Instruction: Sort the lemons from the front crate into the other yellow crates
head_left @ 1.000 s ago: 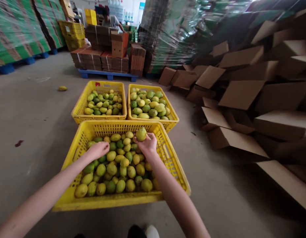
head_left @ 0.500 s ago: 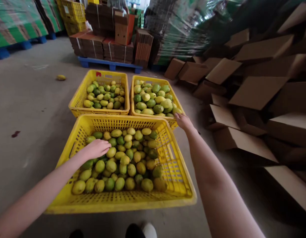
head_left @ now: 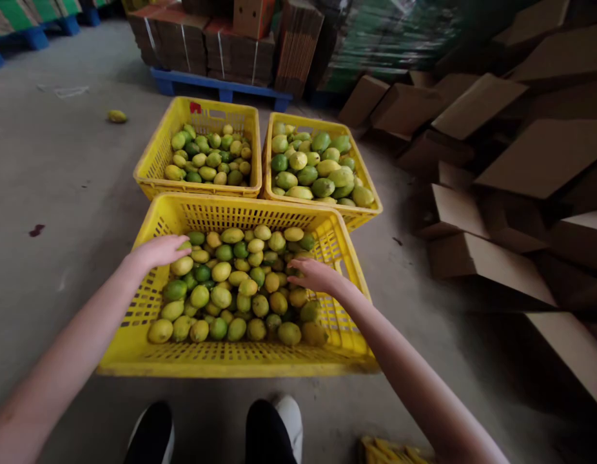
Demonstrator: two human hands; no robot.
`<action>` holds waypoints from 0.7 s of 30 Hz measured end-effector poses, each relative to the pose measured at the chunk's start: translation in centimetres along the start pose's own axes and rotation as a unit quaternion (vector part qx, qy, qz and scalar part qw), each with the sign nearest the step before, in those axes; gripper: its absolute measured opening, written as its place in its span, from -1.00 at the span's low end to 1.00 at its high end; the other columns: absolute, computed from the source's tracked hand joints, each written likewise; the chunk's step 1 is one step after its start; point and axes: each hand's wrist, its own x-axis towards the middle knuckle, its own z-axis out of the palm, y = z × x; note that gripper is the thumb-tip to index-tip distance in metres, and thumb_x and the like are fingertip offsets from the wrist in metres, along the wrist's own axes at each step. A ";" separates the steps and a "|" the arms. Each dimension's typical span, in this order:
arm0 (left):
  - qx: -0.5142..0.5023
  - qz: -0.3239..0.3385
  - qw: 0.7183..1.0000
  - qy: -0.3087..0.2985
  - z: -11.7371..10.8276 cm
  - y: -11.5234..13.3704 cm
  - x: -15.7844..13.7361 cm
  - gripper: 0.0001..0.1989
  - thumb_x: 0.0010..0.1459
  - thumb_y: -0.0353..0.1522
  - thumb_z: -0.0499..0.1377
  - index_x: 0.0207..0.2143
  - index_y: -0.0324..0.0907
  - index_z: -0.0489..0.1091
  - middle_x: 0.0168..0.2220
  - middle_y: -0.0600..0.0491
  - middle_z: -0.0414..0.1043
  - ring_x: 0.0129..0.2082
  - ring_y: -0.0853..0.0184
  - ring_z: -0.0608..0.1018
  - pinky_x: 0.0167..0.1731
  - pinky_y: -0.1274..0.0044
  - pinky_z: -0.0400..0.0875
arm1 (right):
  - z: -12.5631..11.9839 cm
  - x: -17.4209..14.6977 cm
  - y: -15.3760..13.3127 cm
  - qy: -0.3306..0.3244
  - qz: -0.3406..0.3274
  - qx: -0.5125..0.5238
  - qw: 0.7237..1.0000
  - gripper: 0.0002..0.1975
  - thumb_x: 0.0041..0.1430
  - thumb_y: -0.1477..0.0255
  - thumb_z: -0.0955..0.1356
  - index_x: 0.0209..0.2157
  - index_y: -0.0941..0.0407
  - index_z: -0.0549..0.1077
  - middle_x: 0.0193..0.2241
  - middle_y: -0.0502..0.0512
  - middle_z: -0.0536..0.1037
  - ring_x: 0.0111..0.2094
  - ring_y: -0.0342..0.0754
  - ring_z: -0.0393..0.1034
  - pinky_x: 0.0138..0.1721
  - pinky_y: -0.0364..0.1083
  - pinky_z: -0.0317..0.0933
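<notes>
A large yellow plastic crate [head_left: 240, 368] in front of me holds many green and yellow lemons [head_left: 221, 296]. My left hand [head_left: 158, 251] is over its left side, fingers stretched out against a greenish lemon [head_left: 184, 245] near the back left corner. Over the right part of the same crate is my right hand [head_left: 315, 274], open with fingers apart just above the lemons. I cannot make out whether its fingertips touch any. Behind stand two more yellow crates of lemons, one at the back left [head_left: 196, 187] and one at the back right [head_left: 322, 205].
A single lemon [head_left: 117, 116] lies on the floor at left. Flattened cartons [head_left: 177, 42] are stacked on a blue pallet [head_left: 221, 90] behind. Cardboard boxes [head_left: 492, 270] are heaped at right. My shoes [head_left: 289, 419] are below the crate, near a yellow slatted object [head_left: 390, 451].
My right hand has let go of a lemon in the back right crate and come back over the front crate. My left hand has moved left and back. The view has tipped downward.
</notes>
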 end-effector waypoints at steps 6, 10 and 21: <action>0.002 0.024 0.996 -0.090 -0.3 1.2 -0.7 -0.38 0.26 -0.12 -0.02 0.27 -0.25 0.26 0.27 -0.16 0.31 0.21 0.12 0.42 0.19 0.42 0.26 | 2.5 4.6 -2.3 0.026 0.056 -0.052 0.997 -0.82 0.11 0.59 0.34 -0.24 0.15 0.52 -0.24 0.28 0.54 -0.10 0.20 0.41 -0.06 0.06 0.25; 0.014 0.021 0.996 -0.083 0.2 1.5 -0.4 -0.39 0.28 -0.14 -0.03 0.28 -0.26 0.25 0.29 -0.18 0.28 0.24 0.13 0.40 0.21 0.43 0.22 | 2.3 6.2 -3.5 0.024 0.080 -0.165 0.983 -0.47 0.12 0.63 0.28 0.16 0.26 0.30 0.11 0.48 0.34 0.08 0.27 0.25 -0.05 0.06 0.23; -0.003 0.036 0.992 -0.124 -0.6 2.7 -1.0 -0.43 0.31 -0.14 -0.04 0.27 -0.23 0.27 0.27 -0.15 0.30 0.21 0.17 0.42 0.21 0.42 0.25 | 1.1 8.2 -3.2 0.007 0.043 -0.243 0.969 -0.58 0.01 0.56 0.36 -0.06 0.44 0.47 -0.07 0.54 0.49 0.04 0.29 0.24 0.01 0.09 0.09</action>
